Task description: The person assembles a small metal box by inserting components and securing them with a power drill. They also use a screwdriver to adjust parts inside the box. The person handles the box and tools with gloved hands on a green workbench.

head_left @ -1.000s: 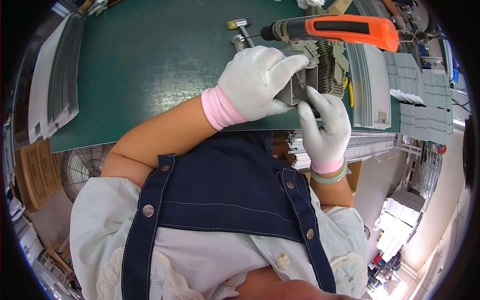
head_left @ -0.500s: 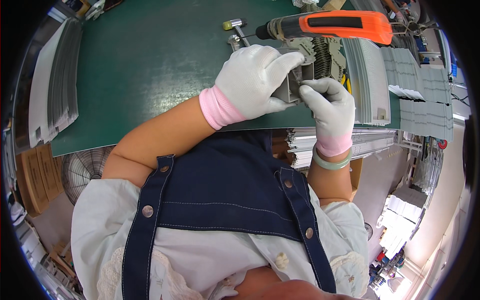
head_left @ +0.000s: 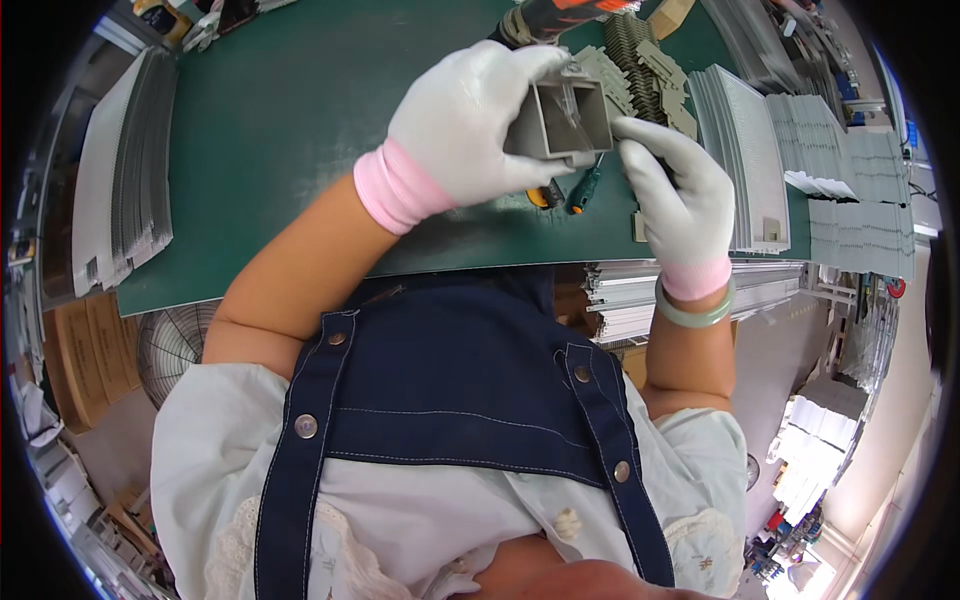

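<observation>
In my white-gloved left hand (head_left: 468,125) I hold a grey box-shaped housing (head_left: 609,122), gripped between thumb and fingers with its open side facing me. A clear or shiny piece shows inside the housing. My gloved right hand (head_left: 685,200) is beside the housing's right edge, thumb and index finger apart, with nothing visible between them. Whether the index fingertip touches the edge I cannot tell. Below the housing, a green-handled tool (head_left: 585,190) and a yellow-and-black tool (head_left: 545,195) lie on the green table (head_left: 280,130).
An orange power drill (head_left: 560,18) lies at the far side, partly out of view. Beyond the housing sits a row of ribbed grey parts (head_left: 650,75). Stacks of pale panels stand at the left (head_left: 120,170) and right (head_left: 740,160). A fan (head_left: 175,345) stands below the table.
The housing has moved up and left in view, turning its open side toward me. My right fingers, pinched at it before, have come away and spread. The two tools below have come into sight.
</observation>
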Demonstrator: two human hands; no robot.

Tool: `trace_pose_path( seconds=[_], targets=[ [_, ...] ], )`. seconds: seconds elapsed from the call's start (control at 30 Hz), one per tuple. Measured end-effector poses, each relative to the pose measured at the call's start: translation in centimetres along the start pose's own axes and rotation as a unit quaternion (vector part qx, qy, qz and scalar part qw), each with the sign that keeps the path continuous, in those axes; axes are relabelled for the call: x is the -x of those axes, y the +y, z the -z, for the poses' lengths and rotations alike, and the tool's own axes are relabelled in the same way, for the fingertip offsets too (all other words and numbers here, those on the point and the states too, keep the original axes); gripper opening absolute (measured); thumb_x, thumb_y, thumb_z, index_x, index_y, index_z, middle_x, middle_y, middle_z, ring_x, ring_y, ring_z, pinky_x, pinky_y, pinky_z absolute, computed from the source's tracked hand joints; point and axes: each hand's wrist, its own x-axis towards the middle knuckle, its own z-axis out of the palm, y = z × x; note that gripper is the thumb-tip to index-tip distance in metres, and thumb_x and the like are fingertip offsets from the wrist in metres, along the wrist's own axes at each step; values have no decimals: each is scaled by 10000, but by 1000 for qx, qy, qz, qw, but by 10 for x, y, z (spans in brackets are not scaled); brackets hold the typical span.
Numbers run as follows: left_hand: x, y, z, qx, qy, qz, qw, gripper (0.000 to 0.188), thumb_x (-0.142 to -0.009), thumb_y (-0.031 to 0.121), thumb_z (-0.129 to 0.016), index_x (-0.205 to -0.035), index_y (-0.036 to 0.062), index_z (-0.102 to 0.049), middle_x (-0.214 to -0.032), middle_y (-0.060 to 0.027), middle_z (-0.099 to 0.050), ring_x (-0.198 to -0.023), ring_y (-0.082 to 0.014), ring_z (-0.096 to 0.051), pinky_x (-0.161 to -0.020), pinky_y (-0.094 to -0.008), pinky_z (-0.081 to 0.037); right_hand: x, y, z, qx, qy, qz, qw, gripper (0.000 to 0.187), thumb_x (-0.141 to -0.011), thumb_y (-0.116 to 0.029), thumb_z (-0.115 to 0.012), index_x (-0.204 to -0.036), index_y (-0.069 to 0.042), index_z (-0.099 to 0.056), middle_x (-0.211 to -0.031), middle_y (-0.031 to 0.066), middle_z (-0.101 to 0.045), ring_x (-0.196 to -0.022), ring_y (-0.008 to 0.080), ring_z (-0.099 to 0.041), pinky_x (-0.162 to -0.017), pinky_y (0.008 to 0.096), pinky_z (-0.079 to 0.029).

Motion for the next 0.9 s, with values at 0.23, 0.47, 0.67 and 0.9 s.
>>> trace_pose_path(
  seconds=[0.23, 0.47, 0.67, 0.9],
  targets=[
    [20, 23, -26, -6, -22, 25, 999, 750, -602, 259, -913, -1257, 63, -603, -911, -105, -643, -800, -304, -630, -726, -397, -529, -48, -10, 10, 212, -297, -155, 918, 293, -839, -195, -709, -1104, -84, -767, -914, 153, -727, -797, 241, -705, -739, 365, -555],
    [26, 30, -41, -1, -32, 19, 999, 736, -609, 297, -910, -1240, 57, -616, -865, -103, -637, -774, -296, -633, -697, -403, -528, -32, 43, 1, 316, -181, 178, 914, 181, -715, -113, -717, -885, -80, -768, -1223, 130, -679, -1160, 327, -615, -990, 474, -488],
    [26, 26, -38, -2, -17, 12, 1000, 740, -617, 318, -909, -1244, 59, -615, -896, -104, -650, -793, -298, -645, -706, -410, -534, -17, 43, -4, 207, -78, 197, 955, 108, -739, -44, -712, -845, -24, -700, -1273, 194, -643, -1237, 418, -561, -1073, 484, -434],
    [23, 23, -31, 5, -11, 22, 1000, 767, -604, 324, -916, -1251, 52, -607, -916, -108, -652, -809, -307, -652, -715, -414, -536, 7, 26, -2, 152, -11, 133, 979, 162, -779, -34, -712, -938, -48, -685, -1267, 198, -630, -1226, 406, -572, -1056, 506, -438]
  ],
)
